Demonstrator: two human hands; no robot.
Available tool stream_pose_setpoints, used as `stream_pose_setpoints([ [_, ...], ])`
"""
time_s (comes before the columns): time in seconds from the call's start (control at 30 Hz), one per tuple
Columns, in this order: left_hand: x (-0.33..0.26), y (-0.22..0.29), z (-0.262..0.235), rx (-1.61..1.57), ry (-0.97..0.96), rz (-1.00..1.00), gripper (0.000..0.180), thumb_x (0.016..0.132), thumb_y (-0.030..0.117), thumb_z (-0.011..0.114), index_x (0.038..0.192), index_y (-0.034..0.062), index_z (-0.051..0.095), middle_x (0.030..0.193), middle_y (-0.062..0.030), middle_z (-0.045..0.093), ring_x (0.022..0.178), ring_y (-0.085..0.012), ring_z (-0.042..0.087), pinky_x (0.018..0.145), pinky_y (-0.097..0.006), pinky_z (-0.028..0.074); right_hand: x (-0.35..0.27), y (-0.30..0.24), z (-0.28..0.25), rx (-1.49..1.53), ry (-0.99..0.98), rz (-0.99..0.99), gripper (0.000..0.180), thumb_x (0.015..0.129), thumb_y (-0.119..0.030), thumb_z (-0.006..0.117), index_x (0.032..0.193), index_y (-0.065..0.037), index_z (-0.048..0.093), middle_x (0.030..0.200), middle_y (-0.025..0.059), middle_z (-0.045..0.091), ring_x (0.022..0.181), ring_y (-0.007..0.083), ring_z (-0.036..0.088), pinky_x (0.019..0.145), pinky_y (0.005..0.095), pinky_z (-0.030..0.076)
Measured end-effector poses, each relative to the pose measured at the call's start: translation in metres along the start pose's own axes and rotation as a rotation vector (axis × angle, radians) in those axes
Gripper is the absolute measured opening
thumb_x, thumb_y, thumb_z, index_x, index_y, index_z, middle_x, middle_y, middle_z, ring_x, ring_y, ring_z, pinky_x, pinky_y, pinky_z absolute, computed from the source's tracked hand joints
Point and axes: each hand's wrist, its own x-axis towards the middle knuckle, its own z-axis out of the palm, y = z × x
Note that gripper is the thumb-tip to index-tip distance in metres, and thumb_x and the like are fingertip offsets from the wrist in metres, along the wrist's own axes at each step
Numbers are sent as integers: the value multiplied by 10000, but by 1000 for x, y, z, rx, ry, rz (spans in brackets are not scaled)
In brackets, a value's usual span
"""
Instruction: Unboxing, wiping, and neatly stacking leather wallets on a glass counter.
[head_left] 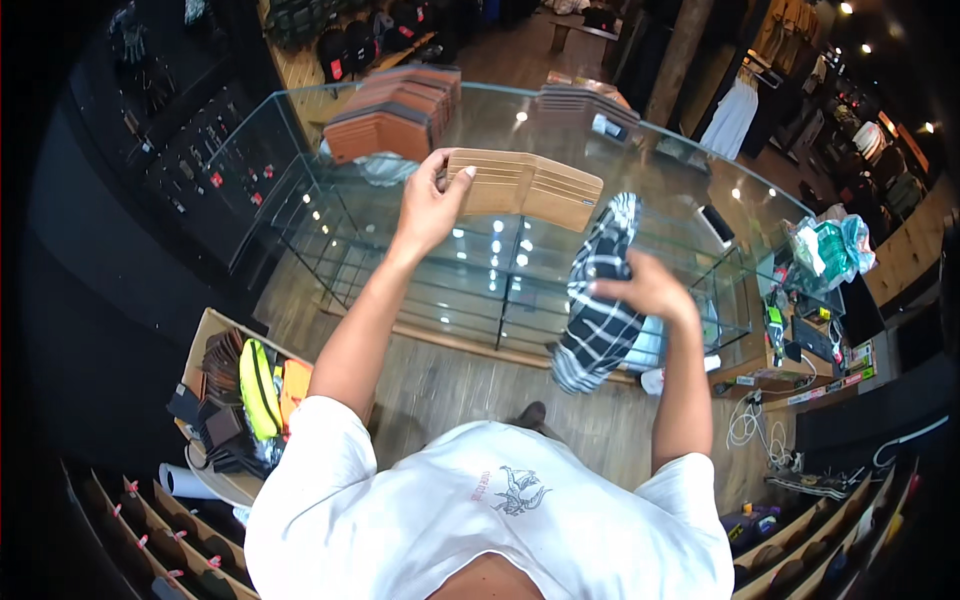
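Note:
My left hand [430, 208] pinches the left edge of a tan bifold wallet [522, 192], thumb in front. The wallet is spread open above the glass counter, its card slots facing me. To its right, my right hand [655, 288] is closed on a black-and-white plaid cloth [603, 318]. The bunched cloth hangs down over the counter's near side. Beyond my left hand, a row of brown and orange wallets [385, 125] stands open on the glass. A smaller group of dark brown wallets [585, 105] sits farther right.
The glass counter [400, 265] spans the space before me. A dark phone-like object [715, 226] lies on its right part, near plastic bags [835, 250]. At lower left, a box [212, 325] holds wallets and a yellow pouch [260, 390]. White cables [765, 430] hang at right.

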Motion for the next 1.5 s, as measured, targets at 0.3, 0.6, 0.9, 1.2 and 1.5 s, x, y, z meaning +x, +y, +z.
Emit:
stream_pose_setpoints([
  [0.3,-74,22,-36,155,-79,31,308,966,155,660,1199,-42,626,1033,-215,728,931,-292,730,824,-368,556,-38,-51,8,246,384,-16,903,747,-280,886,1425,121,445,1348,277,603,1246,308,605,1066,382,465],
  [0.6,-115,75,-31,56,-164,122,318,965,151,650,1206,-57,641,1078,-231,724,991,-301,725,830,-370,550,-40,-128,105,-327,621,-641,739,833,-473,768,1395,-50,541,1458,194,484,1365,376,442,1094,470,368],
  [0.9,-134,92,11,136,-192,206,277,969,115,614,1176,-68,641,1074,-245,701,988,-383,699,839,-403,539,-32,-78,106,51,702,-170,566,1074,-429,429,797,9,657,755,280,644,758,498,632,640,548,466],
  [1.2,-146,104,74,180,-196,248,267,966,93,629,1180,-65,643,1041,-192,716,932,-252,712,817,-338,544,-58,-28,85,-96,762,-110,562,1076,-415,381,856,-27,722,793,259,681,776,486,652,688,568,488],
  [1.5,-144,87,107,73,-133,123,261,970,104,634,1181,-48,657,1057,-194,722,947,-259,720,792,-354,542,-86,19,61,-120,710,-134,463,1068,-396,406,953,-49,689,802,258,683,797,488,654,695,575,497],
])
